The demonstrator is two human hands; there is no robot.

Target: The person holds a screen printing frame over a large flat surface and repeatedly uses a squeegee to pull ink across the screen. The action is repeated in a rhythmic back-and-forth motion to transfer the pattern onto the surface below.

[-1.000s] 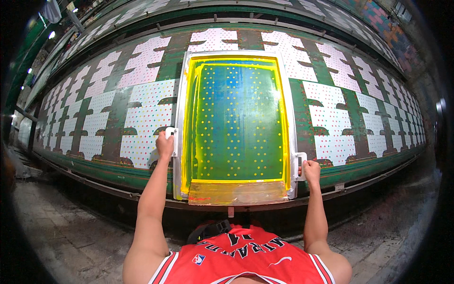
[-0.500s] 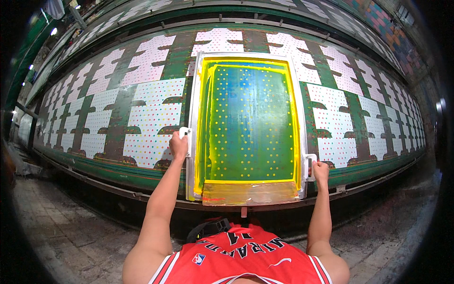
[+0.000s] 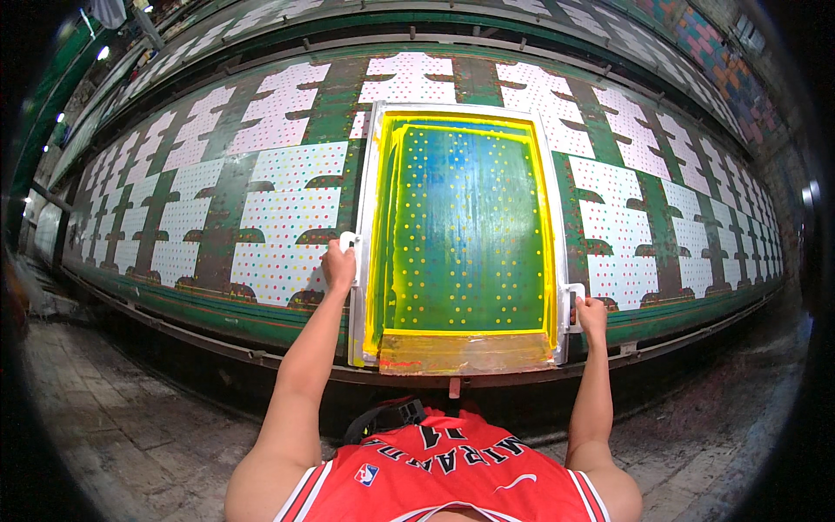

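since a second ago the printing screen [image 3: 461, 235] has slid right along the patterned cloth on the long surface [image 3: 217, 217]; left hand [image 3: 339, 265] and right hand [image 3: 591, 315] both stay clamped on its side handles, so it's onto the next repeat.

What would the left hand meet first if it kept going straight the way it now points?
The left hand grips the screen frame at its left handle. Straight ahead runs that white frame edge, beside the printed cloth; depth is unclear.
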